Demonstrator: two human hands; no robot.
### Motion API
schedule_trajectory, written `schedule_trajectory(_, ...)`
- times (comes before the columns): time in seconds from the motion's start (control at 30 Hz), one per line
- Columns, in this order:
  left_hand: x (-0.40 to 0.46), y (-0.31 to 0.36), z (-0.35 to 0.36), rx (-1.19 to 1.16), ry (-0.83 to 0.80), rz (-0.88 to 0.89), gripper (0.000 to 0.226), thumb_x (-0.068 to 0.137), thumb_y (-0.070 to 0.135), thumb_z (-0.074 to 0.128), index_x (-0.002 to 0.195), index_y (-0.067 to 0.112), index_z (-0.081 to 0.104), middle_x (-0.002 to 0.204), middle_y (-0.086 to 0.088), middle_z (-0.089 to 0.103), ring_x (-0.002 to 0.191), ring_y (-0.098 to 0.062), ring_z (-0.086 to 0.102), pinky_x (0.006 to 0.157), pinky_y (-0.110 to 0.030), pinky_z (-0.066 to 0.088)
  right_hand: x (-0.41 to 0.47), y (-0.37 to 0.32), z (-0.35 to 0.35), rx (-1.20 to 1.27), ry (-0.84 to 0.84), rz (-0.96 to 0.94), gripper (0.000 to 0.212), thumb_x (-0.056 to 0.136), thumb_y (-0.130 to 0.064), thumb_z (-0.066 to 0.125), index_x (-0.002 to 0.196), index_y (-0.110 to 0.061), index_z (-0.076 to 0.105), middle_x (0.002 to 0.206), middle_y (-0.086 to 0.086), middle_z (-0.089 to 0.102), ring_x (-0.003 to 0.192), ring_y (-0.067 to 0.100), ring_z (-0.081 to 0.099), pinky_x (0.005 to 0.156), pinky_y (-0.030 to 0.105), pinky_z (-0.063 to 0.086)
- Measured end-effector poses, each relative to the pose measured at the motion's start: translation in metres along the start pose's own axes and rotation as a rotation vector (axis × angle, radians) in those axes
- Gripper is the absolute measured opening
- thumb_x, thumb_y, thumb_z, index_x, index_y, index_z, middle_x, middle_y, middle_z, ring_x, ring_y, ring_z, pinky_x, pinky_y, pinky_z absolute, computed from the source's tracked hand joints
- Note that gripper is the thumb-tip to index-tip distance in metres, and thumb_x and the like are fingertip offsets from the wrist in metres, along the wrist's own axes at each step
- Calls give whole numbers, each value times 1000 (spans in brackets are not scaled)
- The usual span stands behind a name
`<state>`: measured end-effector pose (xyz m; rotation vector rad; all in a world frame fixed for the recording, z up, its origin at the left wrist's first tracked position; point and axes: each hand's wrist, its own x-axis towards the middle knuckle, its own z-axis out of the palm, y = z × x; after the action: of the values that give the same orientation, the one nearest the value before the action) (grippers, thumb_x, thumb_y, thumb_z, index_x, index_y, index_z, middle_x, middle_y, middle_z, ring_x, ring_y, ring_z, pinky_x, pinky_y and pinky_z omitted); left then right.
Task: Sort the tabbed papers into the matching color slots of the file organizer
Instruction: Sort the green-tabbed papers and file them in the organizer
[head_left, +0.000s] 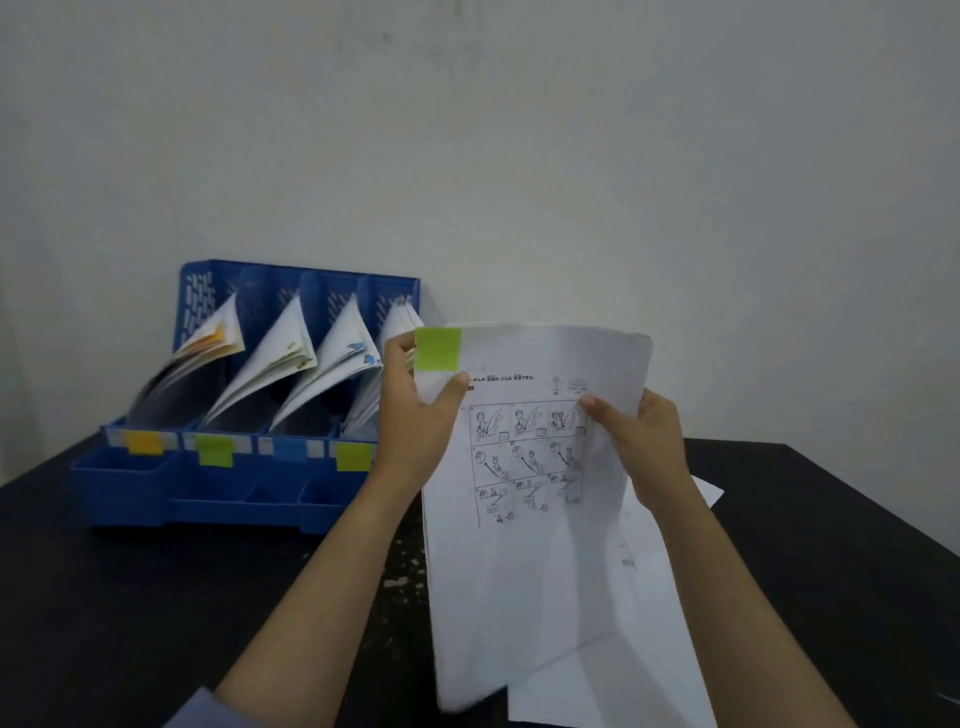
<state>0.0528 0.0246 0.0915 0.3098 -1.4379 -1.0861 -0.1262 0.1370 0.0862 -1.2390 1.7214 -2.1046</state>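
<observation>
Papers (524, 467) (green-tabbed) right of organizer (223, 488)

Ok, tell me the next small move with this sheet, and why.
Probably carry the sheet, gripped by the left hand and right hand, left toward the organizer: its green tab looks like the green label on the second slot from the left.
</observation>
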Motion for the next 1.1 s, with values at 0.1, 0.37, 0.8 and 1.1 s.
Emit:
schedule_trajectory(0.1,2,20,-23,-42,-78,-5,37,83,9,67,102,35,48,99,6,67,87,-7,67,71,-22,56,5,-19,16,35,26,-5,11,78,-20,73,83,-26,64,84,-8,70,75,6,67,62,18,51)
schedule_trajectory(0.37,17,48,-91,276,-98,108,29,85,14,65,87,43,60,77,29,67,76,9,64,57,-6,47,26,-81,80,-267,-7,-411,78,69,-13,80,133,-22,36,129,-3,44,112,9,49,97,24,40)
schedule_trajectory(0.8,53,12,-159,272,-120,1,44,90,50,50,75,10,62,70,2,63,63,-15,58,59,-23,47,76,-115,192,-864,-849,-483,12,74,-10,71,81,-20,72,78,-1,68,70,13,59,61,26,48)
schedule_trajectory(1.1,123,-49,-201,1250,-391,226,72,73,28,71,137,21,39,143,-3,39,130,-23,34,108,-41,25,103,-85,204,-841,-980,-427,29,75,-11,73,64,-37,64,75,-9,68,73,10,62,71,30,50)
